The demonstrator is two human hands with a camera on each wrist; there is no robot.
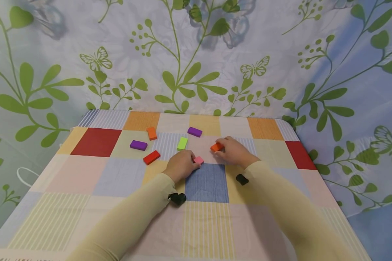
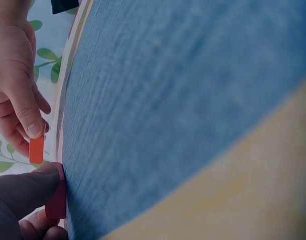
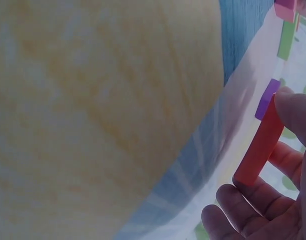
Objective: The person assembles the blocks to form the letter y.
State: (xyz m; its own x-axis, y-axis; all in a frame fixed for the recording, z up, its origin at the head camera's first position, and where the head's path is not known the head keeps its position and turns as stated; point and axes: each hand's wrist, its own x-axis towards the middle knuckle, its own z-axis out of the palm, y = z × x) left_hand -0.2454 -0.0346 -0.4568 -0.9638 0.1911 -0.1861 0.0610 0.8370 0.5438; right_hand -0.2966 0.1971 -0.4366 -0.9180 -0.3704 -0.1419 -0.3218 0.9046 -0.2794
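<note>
Pink block (image 1: 199, 160) and orange block (image 1: 216, 147), pinched by left hand (image 1: 181, 165) and right hand (image 1: 234, 150) respectively, are right of the lime-green block (image 1: 182, 143).

a patchwork cloth (image 1: 206, 183), its plain and striped squares in red, orange, blue, pink and cream, lies spread out flat. behind it hangs a pale curtain (image 1: 117, 36) printed with green leaves (image 1: 26, 78) and butterflies (image 1: 95, 61). a white cord (image 1: 17, 174) loops beside the cloth's left edge.
</note>
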